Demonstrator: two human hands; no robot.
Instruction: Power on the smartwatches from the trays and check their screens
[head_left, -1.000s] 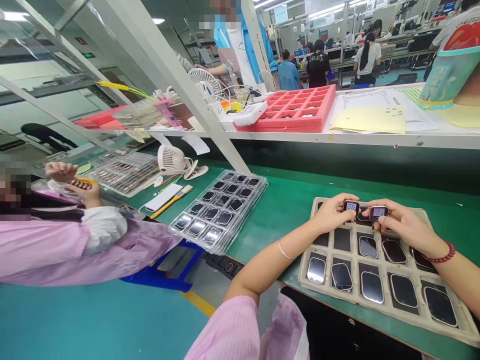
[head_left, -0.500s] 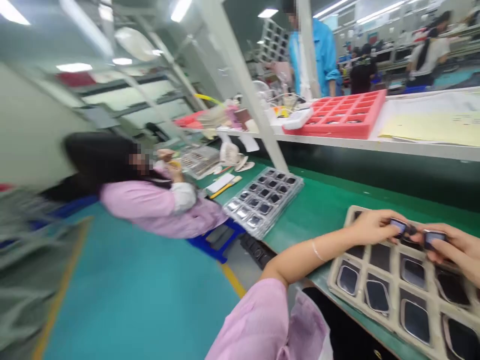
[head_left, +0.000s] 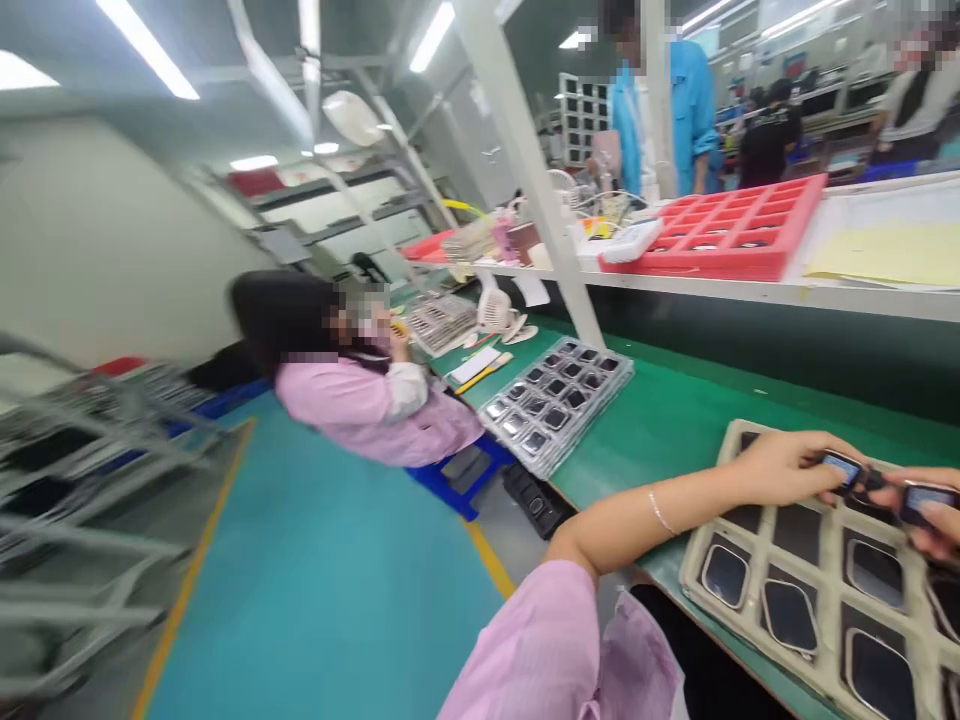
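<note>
My left hand (head_left: 796,468) is closed on a small dark smartwatch body (head_left: 841,470) with a lit screen, its thumb on the edge. Close to its right, my right hand (head_left: 937,515) grips a second smartwatch body (head_left: 928,500), also lit, with the thumb across its face. The right hand is partly cut off by the picture's edge. Both hands hover over a beige compartment tray (head_left: 757,555), whose cells hold dark rounded-square pieces with pale frames. A small dark part (head_left: 874,480) shows between the two watches; I cannot tell which hand touches it.
A clear plastic tray (head_left: 551,470) of dark square pieces lies left on the green bench (head_left: 660,420). A red foam tray (head_left: 780,262) rests on the shelf above, beside a slanted white post (head_left: 559,240). A co-worker in pink (head_left: 352,400) sits at left; another in blue (head_left: 694,120) stands behind.
The head view has swung left, so the bench, trays and hands appear farther right. Both hands keep hold of their watches, with little change between them.
</note>
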